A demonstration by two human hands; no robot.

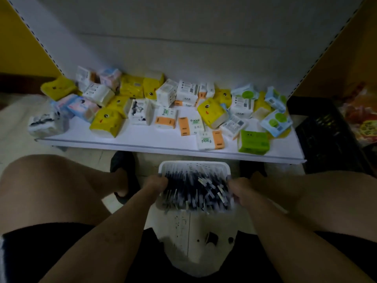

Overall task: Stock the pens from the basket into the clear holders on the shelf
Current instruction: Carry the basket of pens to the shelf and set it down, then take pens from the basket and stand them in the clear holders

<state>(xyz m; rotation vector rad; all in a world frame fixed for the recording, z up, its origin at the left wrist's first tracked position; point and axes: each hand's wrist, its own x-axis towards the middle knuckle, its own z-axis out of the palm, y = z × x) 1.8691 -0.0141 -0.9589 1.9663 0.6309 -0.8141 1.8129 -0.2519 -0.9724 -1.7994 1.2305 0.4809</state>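
Gripping from either side, the left hand and the right hand curl over the rims of a white basket. Beyond the grip runs a white shelf; a black crate stands beyond and right of the grip. Tissue packs lie scattered on the shelf. Between the hands, dark pens fill the basket in a loose heap

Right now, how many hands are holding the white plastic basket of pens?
2: the left hand grips the left rim of the white plastic basket, the right hand grips its right rim.
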